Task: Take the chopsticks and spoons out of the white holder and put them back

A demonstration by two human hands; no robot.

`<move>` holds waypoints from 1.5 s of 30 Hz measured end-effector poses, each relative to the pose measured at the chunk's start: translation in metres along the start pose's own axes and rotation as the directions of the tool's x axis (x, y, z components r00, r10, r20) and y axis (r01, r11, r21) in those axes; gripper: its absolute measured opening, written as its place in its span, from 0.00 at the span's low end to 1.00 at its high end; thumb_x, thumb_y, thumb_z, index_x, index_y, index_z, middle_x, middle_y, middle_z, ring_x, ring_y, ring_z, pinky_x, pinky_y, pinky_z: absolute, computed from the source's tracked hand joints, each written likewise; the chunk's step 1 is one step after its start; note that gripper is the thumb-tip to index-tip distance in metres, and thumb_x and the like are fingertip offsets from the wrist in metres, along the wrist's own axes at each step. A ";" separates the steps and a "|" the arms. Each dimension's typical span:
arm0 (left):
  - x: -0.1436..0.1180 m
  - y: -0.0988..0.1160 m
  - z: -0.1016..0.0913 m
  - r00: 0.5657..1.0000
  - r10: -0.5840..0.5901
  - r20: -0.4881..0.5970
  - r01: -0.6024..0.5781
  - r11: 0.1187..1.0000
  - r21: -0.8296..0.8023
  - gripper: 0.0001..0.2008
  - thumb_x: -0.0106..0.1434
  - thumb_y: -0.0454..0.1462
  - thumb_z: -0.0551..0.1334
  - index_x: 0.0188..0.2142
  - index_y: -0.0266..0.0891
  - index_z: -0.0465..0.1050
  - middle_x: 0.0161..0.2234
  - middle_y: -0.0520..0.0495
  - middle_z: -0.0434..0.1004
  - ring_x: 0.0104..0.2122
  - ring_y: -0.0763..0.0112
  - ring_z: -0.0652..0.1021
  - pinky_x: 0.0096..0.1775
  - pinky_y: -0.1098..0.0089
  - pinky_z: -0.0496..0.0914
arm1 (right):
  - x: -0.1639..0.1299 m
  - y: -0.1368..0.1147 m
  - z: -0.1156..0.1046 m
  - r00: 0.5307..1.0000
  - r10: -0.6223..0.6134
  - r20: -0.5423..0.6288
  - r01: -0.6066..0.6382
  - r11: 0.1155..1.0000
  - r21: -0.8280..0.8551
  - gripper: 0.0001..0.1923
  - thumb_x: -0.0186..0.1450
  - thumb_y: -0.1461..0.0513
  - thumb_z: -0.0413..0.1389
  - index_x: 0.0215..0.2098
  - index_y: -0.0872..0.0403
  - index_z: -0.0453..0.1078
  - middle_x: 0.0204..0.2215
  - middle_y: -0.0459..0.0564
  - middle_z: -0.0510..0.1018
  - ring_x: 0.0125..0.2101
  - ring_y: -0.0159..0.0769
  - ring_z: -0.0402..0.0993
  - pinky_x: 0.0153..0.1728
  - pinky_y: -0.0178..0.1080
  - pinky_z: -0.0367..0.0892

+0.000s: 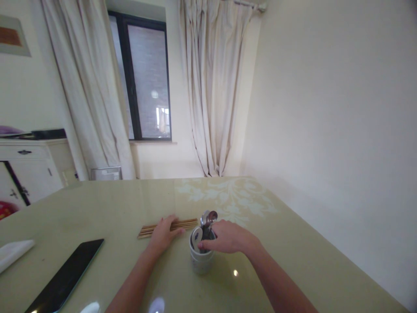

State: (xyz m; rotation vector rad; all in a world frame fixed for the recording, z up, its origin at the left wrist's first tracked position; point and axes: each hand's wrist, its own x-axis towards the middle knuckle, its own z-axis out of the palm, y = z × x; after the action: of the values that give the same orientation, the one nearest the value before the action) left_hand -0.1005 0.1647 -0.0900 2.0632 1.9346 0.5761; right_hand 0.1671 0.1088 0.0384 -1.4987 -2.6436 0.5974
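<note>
A white cutlery holder (201,257) of metal spoons (207,219) stands mid-table, the right hand (228,237) curled over its rim gripping a spoon, the left hand (163,233) flat on wooden chopsticks (169,227), a dark tablet (67,274) near the table's (293,243) left edge.

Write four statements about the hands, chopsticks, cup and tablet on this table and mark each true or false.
1. The left hand lies on the chopsticks. True.
2. The right hand rests flat on the dark tablet. False: it is at the rim of the cup.
3. The cup holds metal spoons. True.
4. The chopsticks stand in the cup. False: they lie flat on the table.
</note>
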 end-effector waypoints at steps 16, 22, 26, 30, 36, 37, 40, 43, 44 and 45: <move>0.001 0.010 0.020 0.995 0.046 -0.085 -0.031 0.986 0.165 0.21 0.76 0.40 0.51 0.62 0.40 0.74 0.66 0.35 0.71 0.70 0.54 0.65 0.70 0.49 0.54 | -0.006 0.028 -0.020 0.987 0.095 -0.133 -0.096 0.995 0.000 0.39 0.63 0.29 0.51 0.20 0.54 0.70 0.19 0.48 0.72 0.21 0.35 0.66 0.25 0.37 0.54; -0.002 0.010 0.007 0.998 0.030 -0.058 -0.025 0.996 0.085 0.20 0.74 0.43 0.56 0.59 0.41 0.77 0.62 0.38 0.76 0.62 0.53 0.75 0.64 0.56 0.64 | -0.006 0.027 -0.029 0.933 0.045 -0.357 0.016 0.986 0.167 0.18 0.69 0.48 0.60 0.34 0.54 0.78 0.29 0.47 0.80 0.31 0.35 0.72 0.30 0.35 0.58; -0.006 0.017 0.002 0.994 -0.016 -0.105 0.026 0.995 0.092 0.17 0.73 0.44 0.57 0.54 0.44 0.79 0.57 0.40 0.81 0.56 0.53 0.79 0.59 0.58 0.68 | -0.002 0.019 -0.027 0.918 0.003 -0.397 0.066 0.985 0.161 0.11 0.69 0.59 0.58 0.32 0.54 0.78 0.25 0.45 0.78 0.29 0.33 0.71 0.30 0.34 0.57; -0.009 0.021 0.005 0.993 -0.015 -0.115 0.030 0.992 0.125 0.17 0.73 0.45 0.57 0.54 0.44 0.79 0.58 0.40 0.80 0.58 0.53 0.78 0.59 0.58 0.67 | -0.010 0.016 -0.036 0.875 -0.010 -0.484 0.103 0.981 0.167 0.11 0.69 0.59 0.58 0.32 0.54 0.79 0.26 0.46 0.80 0.28 0.34 0.71 0.31 0.35 0.58; -0.002 0.026 -0.008 0.983 -0.017 -0.182 0.019 1.000 0.006 0.18 0.71 0.43 0.58 0.55 0.42 0.79 0.59 0.40 0.80 0.59 0.53 0.77 0.63 0.56 0.65 | -0.034 0.023 -0.061 0.656 0.088 -0.750 0.195 0.940 0.281 0.15 0.68 0.53 0.58 0.28 0.53 0.78 0.22 0.45 0.77 0.24 0.33 0.69 0.28 0.35 0.60; -0.001 0.031 -0.016 0.974 -0.012 -0.227 -0.003 0.998 -0.067 0.18 0.71 0.43 0.57 0.54 0.42 0.79 0.58 0.40 0.81 0.59 0.53 0.77 0.64 0.56 0.65 | -0.035 0.023 -0.062 0.604 0.118 -0.788 0.205 0.933 0.297 0.16 0.67 0.53 0.58 0.27 0.54 0.77 0.21 0.45 0.76 0.23 0.33 0.68 0.27 0.35 0.60; -0.004 0.057 -0.048 0.928 0.023 -0.373 -0.165 0.921 -0.353 0.20 0.72 0.46 0.54 0.52 0.43 0.81 0.55 0.43 0.83 0.58 0.56 0.79 0.63 0.58 0.68 | -0.030 0.018 -0.057 0.467 0.219 -0.857 0.230 0.905 0.357 0.18 0.66 0.51 0.59 0.24 0.54 0.75 0.18 0.44 0.73 0.21 0.32 0.65 0.23 0.35 0.57; -0.017 0.093 -0.074 0.891 0.170 -0.421 -0.373 0.803 -0.465 0.21 0.73 0.50 0.56 0.54 0.44 0.80 0.54 0.44 0.83 0.55 0.57 0.80 0.61 0.60 0.70 | -0.018 0.007 -0.045 0.401 0.286 -0.870 0.238 0.885 0.400 0.20 0.66 0.51 0.59 0.22 0.54 0.73 0.17 0.44 0.72 0.19 0.31 0.63 0.23 0.35 0.56; -0.023 0.104 -0.078 0.887 0.237 -0.397 -0.417 0.781 -0.465 0.21 0.72 0.50 0.58 0.55 0.45 0.80 0.54 0.45 0.84 0.54 0.58 0.81 0.59 0.60 0.71 | -0.014 0.004 -0.040 0.398 0.299 -0.867 0.240 0.879 0.413 0.20 0.66 0.51 0.59 0.22 0.54 0.73 0.17 0.44 0.72 0.19 0.31 0.63 0.23 0.35 0.57; -0.027 0.113 -0.080 0.878 0.298 -0.374 -0.453 0.768 -0.452 0.20 0.72 0.49 0.59 0.55 0.45 0.80 0.53 0.45 0.84 0.52 0.58 0.81 0.57 0.61 0.72 | -0.011 0.001 -0.036 0.403 0.310 -0.861 0.243 0.871 0.427 0.20 0.66 0.51 0.59 0.22 0.54 0.73 0.17 0.44 0.72 0.19 0.31 0.63 0.23 0.35 0.57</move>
State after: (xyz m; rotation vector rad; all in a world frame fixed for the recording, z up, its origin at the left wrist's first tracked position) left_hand -0.0368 0.1214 0.0281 2.0663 1.2403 1.3925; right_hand 0.1816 0.1112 0.0729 -1.1671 -1.4131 0.2464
